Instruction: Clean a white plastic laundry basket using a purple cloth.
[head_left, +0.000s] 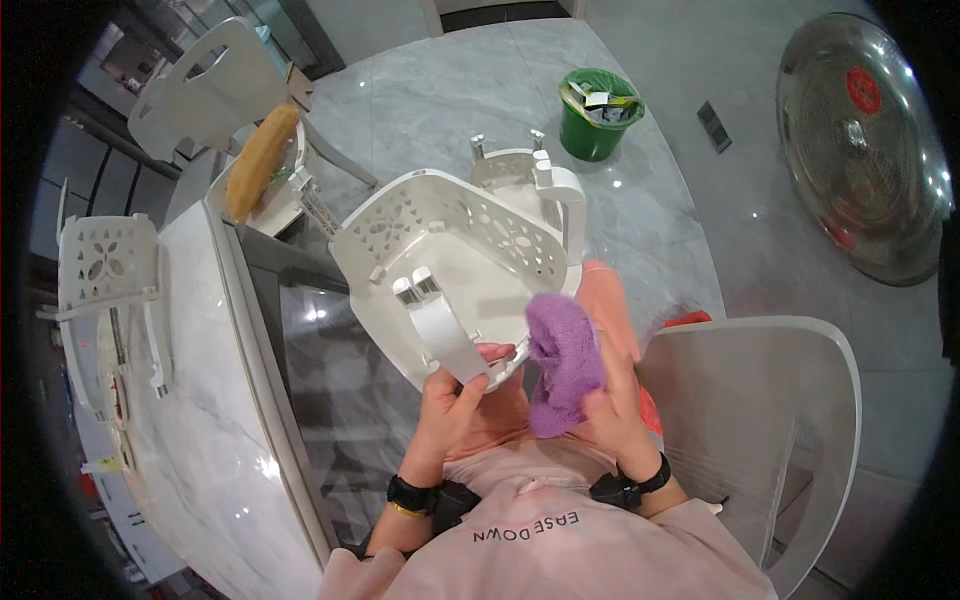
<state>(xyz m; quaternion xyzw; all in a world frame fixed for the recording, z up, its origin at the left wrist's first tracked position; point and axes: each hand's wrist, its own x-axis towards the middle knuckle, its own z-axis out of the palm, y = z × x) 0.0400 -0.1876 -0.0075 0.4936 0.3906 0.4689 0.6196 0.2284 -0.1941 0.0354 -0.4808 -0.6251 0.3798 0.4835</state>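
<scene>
My left hand (450, 397) grips the lower end of a white plastic bracket (442, 326) with two silvery prongs at its top. The bracket stands out over a white plastic basket (465, 270) with heart and petal cut-outs in its walls. Whether the two are joined is hidden behind my fingers. A fuzzy purple cloth (564, 364) is bunched in my right hand (619, 409), just right of the basket's near rim. The basket rests at my lap. Behind it stands another white plastic rack part (514, 169) with similar prongs.
On the left, a marble-topped table (202, 390) carries a perforated white rack section (109, 255). A long tan gourd or melon (262, 161) lies on a chair (202, 82) beyond. A green bin (596, 124) holds rubbish. At right are a chair back (757, 375) and a round metal-and-glass object (862, 150).
</scene>
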